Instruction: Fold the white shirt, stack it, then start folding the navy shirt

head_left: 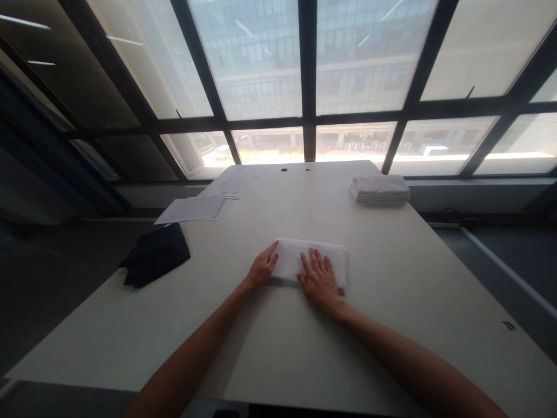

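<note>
A folded white cloth (300, 255) lies flat in the middle of a pale table (383, 278). My left hand (261, 268) rests at the cloth's left edge, fingers together, touching the fabric. My right hand (319, 280) lies palm down on the cloth's near right part with its fingers spread. Neither hand grips anything.
A stack of folded white cloths (380, 189) sits at the far right of the table. Paper sheets (194, 208) lie at the far left, and a dark cloth (155, 254) hangs over the left edge. Large windows stand behind the table.
</note>
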Tool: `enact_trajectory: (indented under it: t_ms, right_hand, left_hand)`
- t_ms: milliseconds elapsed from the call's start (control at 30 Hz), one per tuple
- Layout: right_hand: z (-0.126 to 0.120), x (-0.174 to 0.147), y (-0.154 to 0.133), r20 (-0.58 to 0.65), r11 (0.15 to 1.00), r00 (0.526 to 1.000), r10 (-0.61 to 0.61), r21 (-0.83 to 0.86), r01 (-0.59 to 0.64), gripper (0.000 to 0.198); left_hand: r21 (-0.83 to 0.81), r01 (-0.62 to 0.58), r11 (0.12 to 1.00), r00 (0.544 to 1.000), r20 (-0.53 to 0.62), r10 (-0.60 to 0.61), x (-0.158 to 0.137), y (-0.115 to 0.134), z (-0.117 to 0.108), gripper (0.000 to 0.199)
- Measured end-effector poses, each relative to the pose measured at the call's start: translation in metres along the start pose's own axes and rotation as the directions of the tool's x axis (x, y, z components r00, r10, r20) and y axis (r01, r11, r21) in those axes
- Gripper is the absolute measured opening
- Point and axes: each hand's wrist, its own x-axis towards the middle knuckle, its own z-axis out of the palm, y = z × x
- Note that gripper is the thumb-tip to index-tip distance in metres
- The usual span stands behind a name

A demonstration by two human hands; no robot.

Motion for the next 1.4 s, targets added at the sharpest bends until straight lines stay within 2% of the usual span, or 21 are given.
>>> enact_trajectory:
  t_ms: [133,233,333,433,533,633,767,967,1033,1100,1167,1233,1400]
  right_hand:
    - [0.011,0.000,0.007,0.027,0.999,0.999,0.039,-0.028,-0.038,0.065]
    - [0.005,-0.001,0.019,0.028,0.999,0.999,0.040,-0.035,-0.039,0.066]
    - [-0.004,-0.002,0.038,0.044,0.997,0.997,0.055,-0.058,-0.053,0.065]
    - [-0.012,-0.008,0.063,0.063,0.993,0.995,0.075,-0.094,-0.069,0.063]
    - [-0.019,-0.019,0.087,0.056,0.979,0.988,0.144,-0.152,-0.134,0.062]
    - [-0.025,-0.032,0.108,0.010,0.945,0.970,0.245,-0.227,-0.236,0.061]
    - [-0.035,-0.048,0.136,-0.064,0.890,0.940,0.336,-0.306,-0.339,0.058]
    - [-0.052,-0.061,0.172,-0.152,0.837,0.894,0.422,-0.312,-0.449,0.055]
    - [-0.052,-0.064,0.171,-0.218,0.828,0.878,0.426,-0.297,-0.476,0.054]
    - [-0.048,-0.065,0.163,-0.235,0.850,0.889,0.393,-0.276,-0.449,0.053]
    - [-0.041,-0.066,0.149,-0.180,0.887,0.920,0.347,-0.255,-0.385,0.053]
    - [-0.034,-0.067,0.136,-0.117,0.901,0.931,0.345,-0.238,-0.363,0.053]
    - [-0.028,-0.063,0.124,-0.067,0.878,0.909,0.411,-0.239,-0.414,0.058]
  left_hand:
    - [0.237,-0.050,0.970,0.997,0.068,0.035,-0.002,-0.003,0.009,0.062]
    - [0.372,-0.141,0.917,0.989,0.096,0.113,-0.004,-0.002,0.021,0.062]
    - [0.426,-0.225,0.876,0.974,0.126,0.189,-0.008,0.006,0.033,0.067]
    - [0.423,-0.322,0.847,0.945,0.194,0.263,-0.017,0.021,0.041,0.065]
    - [0.397,-0.413,0.819,0.906,0.265,0.329,-0.025,0.044,0.048,0.055]
    - [0.382,-0.423,0.822,0.901,0.277,0.334,-0.026,0.070,0.059,0.049]
    - [0.329,-0.431,0.840,0.895,0.277,0.350,-0.017,0.103,0.083,0.050]
    - [0.239,-0.457,0.857,0.870,0.322,0.374,0.007,0.143,0.118,0.051]
    - [0.224,-0.453,0.863,0.869,0.326,0.372,0.015,0.155,0.127,0.051]
    - [0.211,-0.446,0.869,0.871,0.325,0.368,0.020,0.164,0.134,0.052]
    - [0.194,-0.443,0.875,0.871,0.326,0.369,0.023,0.170,0.137,0.053]
    - [0.183,-0.438,0.880,0.872,0.323,0.367,0.023,0.170,0.138,0.054]
    - [0.260,-0.310,0.914,0.940,0.225,0.255,0.018,0.160,0.140,0.055]
